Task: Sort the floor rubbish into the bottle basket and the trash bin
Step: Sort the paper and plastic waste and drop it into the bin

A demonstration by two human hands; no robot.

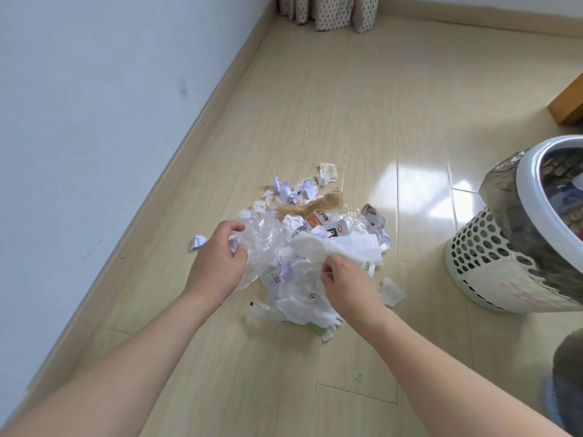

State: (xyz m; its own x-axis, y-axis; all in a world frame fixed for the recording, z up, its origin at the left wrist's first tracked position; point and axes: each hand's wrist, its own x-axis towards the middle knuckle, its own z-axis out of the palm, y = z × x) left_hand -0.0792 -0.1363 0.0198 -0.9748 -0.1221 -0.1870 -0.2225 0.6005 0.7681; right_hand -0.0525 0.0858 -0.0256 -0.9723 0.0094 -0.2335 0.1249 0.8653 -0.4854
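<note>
**A:** What's occluded?

**B:** White perforated plastic trash bin (482, 247) at 3 o'clock is cut off by the frame edge. Its dark liner bag (501, 197) hides most of what's inside. No bottle basket that I can make out. A grey blurred shape (568, 367) at 4 o'clock is unreadable. The bottom of the rubbish pile (303, 247) sits under both hands.

**A:** Pile location?

**B:** Centre of the pale wooden plank floor (347, 105). It's mixed: crumpled white paper balls (303, 189) at 12 o'clock, brown crumpled paper (325, 203) just behind the middle, a small orange-and-white carton (315, 220) beside it. One stray white paper scrap (198, 241) lies at 9 o'clock, apart from the heap. A tiny green scrap (358, 376) lies at 6 o'clock.

**A:** Left grip?

**B:** The left hand (217, 263) has fingers curled around a clear crumpled plastic film (265, 238), holding it at the pile's 9 o'clock edge. Film partly hides the fingertips.

**A:** Right?

**B:** The right hand (347, 285) has a narrow grip, thumb and fingers pinching a white folded tissue sheet (340, 247) at its near edge. The sheet is raised over the pile's 3 o'clock side. Exact finger contact is hard to read, white on white.

**A:** Background?

**B:** Pale blue wall (94, 105) from 9 to 11 o'clock, patterned curtain hem (328, 11) at 12, wooden furniture corner (568, 102) at 2, cropped.
</note>
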